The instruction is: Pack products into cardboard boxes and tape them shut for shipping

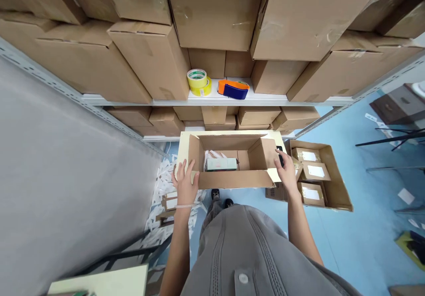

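- Our left hand (184, 185) lies flat, fingers spread, on the near left corner of the open carton (232, 180), pressing against it rather than gripping it.
- Our right hand (286, 172) reaches to the carton's right flap, fingers stretched towards a small dark object (280, 156). We cannot tell whether they hold it or only touch it.
- The carton stands between our hands on a pale tabletop (183, 148), its flaps all folded outward and no tape on it.
- Inside, one small pale box (222, 164) lies on the bottom at the left with some white paper behind it. The rest of the bottom is bare, so we judge the carton barely filled and far from closed.
- Just right of our right hand a floor carton (338, 185) holds several small labelled boxes (315, 171).
- Left of the table, white paper strips (162, 181) litter the floor.
- On the shelf (265, 98) above, yellow tape rolls (198, 82) and an orange-and-blue tape dispenser (233, 89) lie well apart from both hands, with big stacked cartons (212, 13) around them.
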Motion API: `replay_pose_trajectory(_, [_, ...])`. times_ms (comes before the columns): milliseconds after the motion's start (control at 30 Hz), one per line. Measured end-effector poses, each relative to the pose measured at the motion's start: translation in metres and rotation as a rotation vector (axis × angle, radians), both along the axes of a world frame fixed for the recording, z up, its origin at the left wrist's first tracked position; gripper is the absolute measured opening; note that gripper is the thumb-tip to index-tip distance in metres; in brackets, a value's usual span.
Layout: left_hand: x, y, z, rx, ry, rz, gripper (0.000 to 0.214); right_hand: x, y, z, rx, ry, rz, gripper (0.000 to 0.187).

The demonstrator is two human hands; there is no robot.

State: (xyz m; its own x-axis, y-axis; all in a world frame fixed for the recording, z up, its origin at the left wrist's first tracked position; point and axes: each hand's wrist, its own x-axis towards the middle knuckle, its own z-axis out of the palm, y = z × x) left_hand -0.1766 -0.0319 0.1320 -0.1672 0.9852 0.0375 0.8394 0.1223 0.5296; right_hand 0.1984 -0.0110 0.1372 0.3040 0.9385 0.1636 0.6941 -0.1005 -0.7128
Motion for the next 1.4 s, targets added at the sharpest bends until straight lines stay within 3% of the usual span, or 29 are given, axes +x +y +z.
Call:
replay_pose_trajectory(200, [-0.009, 0.000, -0.013, -0.008, 0.002, -0.115, 0.050, -0.052, 0.039, 0.021, 0.018, -0.163, 0.318, 0.040])
replay_pose_trajectory(400, [-0.020, -0.002, -0.013, 0.007, 0.022, -0.155, 0.048, -0.081, 0.068, 0.020, -0.026, -0.234, 0.448, 0.052])
replay_pose_trajectory(633, [-0.001, -0.002, -0.006, 0.019, 0.005, -0.105, 0.046, -0.071, 0.094, 0.021, -0.084, -0.211, 0.480, 0.064])
replay_pose_trajectory(867, [0.021, -0.003, -0.004, 0.059, 0.012, -0.086, 0.044, -0.059, 0.099, 0.027, -0.070, -0.207, 0.499, 0.064])
replay_pose_trajectory(1067, [0.027, -0.005, -0.005, 0.059, 0.109, -0.217, 0.044, -0.056, 0.099, 0.029, -0.064, -0.209, 0.521, 0.063])
replay_pose_trajectory(1400, [0.040, 0.000, -0.004, -0.192, 0.286, -0.363, 0.064, -0.046, 0.099, 0.028, -0.053, -0.202, 0.534, 0.063])
